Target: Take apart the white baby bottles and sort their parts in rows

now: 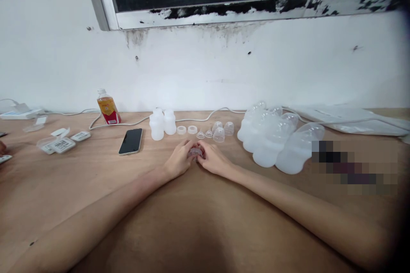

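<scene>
In the middle of the wooden table my left hand (181,158) and my right hand (214,158) meet, fingers curled round a small translucent bottle collar ring (195,152). Fingers cover much of it, so whether a teat sits in it cannot be made out. Just beyond my hands lie two loose collar rings (181,130), two clear teats (205,135) and several clear domed caps (218,134). Small white bottles (156,126) stand upright to the left of the rings.
Larger capped bottles (272,143) crowd the right, before a plastic bag (346,119). A phone (130,141), a drink bottle (109,108) and small labelled boxes (64,145) lie left. A white cable (205,118) runs along the wall. Another person's hand (2,148) shows far left.
</scene>
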Motion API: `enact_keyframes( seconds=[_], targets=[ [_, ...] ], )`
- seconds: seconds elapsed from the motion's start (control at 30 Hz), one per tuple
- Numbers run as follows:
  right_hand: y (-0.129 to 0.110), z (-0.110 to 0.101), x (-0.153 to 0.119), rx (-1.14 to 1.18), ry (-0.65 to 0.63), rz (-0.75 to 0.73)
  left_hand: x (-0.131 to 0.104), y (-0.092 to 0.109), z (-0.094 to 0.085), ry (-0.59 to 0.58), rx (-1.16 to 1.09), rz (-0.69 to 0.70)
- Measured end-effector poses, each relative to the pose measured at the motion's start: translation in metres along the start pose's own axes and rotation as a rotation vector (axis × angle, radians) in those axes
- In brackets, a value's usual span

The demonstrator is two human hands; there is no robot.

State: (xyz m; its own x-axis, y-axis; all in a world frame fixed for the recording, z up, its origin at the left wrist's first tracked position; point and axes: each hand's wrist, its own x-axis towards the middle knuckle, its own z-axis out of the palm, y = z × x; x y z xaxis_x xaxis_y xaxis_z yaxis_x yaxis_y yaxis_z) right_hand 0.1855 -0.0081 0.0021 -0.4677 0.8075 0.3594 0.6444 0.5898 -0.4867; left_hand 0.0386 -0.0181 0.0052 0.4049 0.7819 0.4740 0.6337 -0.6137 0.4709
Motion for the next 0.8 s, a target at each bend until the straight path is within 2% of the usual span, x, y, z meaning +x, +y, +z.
enact_keyframes(
  seconds=[0.1,0.3,0.43,0.6,0.8],
  targets=[
    [-0.001,-0.002,0.001,-0.003,-0.029,0.002,-0.002,-0.008,-0.004,-0.037,-0.042,-0.019],
    [0.003,-0.002,-0.002,0.074,-0.007,-0.13,-0.006,-0.02,-0.006,-0.033,-0.147,-0.02],
    [0.004,0.0,-0.002,0.054,0.018,-0.143,-0.003,-0.014,-0.005,-0.003,-0.088,-0.059],
    [0.002,0.002,-0.002,0.015,0.039,-0.073,0.001,-0.005,-0.006,0.01,-0.018,-0.087],
    [-0.002,0.002,0.003,-0.023,0.035,-0.061,0.002,-0.005,-0.004,0.007,0.029,-0.104]
  ],
)
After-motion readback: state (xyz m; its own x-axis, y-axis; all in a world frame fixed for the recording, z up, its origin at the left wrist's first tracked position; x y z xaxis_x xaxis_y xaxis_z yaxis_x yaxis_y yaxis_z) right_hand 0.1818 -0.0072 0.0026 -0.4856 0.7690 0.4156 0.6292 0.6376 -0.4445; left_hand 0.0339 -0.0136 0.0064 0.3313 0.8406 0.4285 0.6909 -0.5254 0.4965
